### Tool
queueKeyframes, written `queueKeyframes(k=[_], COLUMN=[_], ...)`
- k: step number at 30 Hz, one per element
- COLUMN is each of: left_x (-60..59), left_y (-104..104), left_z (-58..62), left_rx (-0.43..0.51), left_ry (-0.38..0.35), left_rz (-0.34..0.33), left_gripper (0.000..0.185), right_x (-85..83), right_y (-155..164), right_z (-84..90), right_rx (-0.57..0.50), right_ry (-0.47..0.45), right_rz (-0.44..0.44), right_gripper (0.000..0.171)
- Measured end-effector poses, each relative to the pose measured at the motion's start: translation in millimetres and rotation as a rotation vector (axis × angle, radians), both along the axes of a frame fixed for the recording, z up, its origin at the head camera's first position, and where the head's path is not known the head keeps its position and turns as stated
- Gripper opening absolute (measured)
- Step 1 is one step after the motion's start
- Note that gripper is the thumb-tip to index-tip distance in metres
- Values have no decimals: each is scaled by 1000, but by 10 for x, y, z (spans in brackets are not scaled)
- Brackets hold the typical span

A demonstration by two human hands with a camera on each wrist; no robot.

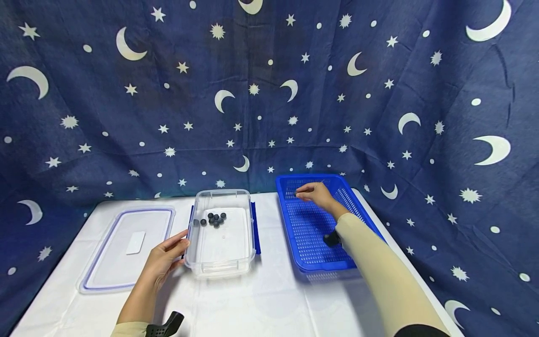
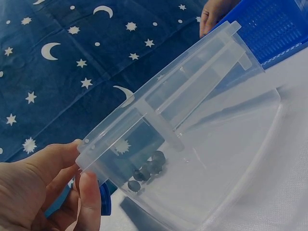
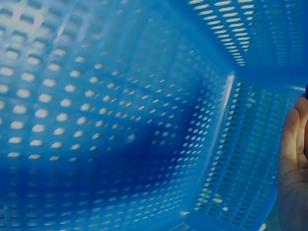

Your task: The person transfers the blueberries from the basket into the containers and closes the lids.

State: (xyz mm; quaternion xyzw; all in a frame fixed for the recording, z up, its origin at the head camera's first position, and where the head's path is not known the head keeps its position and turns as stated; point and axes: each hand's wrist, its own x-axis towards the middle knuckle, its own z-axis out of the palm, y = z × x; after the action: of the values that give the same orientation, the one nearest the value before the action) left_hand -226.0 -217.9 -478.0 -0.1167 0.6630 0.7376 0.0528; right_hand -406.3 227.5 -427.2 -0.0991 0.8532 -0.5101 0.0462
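My left hand (image 1: 166, 257) grips the near left side of a clear plastic food container (image 1: 219, 267), its thumb and fingers at the rim in the left wrist view. Several blueberries (image 1: 216, 218) lie grouped on the container's floor, toward its far left. Over the far part of a blue perforated basket (image 1: 301, 267), my right hand (image 1: 317, 194) has its fingertips pinched together. A small dark blueberry (image 3: 306, 90) shows at those fingertips, cut off by the edge of the right wrist view. Blue latch flaps (image 1: 255, 229) hang along the container's sides.
A clear lid (image 1: 111, 269) with a blue-purple seal lies flat on the white-covered table (image 1: 269, 309) at the left, a white rectangular piece (image 1: 135, 242) on it. Behind the table hangs a dark blue curtain (image 1: 252, 61) with moons and stars.
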Motion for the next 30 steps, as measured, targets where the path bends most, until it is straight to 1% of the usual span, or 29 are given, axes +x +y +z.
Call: queueKeyframes(k=[8,14,20,26,30], left_x=[6,9,4,-10,-15], left_y=[1,-11,-16,-12,-7], left_z=[3,-9,-16,-13,-13], left_rx=[10,9,3,-20,-22], left_ry=[0,-3,-6,-10,-11], left_rz=[-2,-1,1,-3,-5], left_gripper=[28,28,27,30,31], right_x=[-61,-98,-87,-89,-72], right_y=[-237,-477,-763,-1026,-1187], right_z=[166,292,400,404,369], right_rx=[-55,-106,-100,-129,-109], right_ry=[30,23,26,2,8], right_rz=[-7,38,70,116,144], right_gripper=[28,28,27,28,28])
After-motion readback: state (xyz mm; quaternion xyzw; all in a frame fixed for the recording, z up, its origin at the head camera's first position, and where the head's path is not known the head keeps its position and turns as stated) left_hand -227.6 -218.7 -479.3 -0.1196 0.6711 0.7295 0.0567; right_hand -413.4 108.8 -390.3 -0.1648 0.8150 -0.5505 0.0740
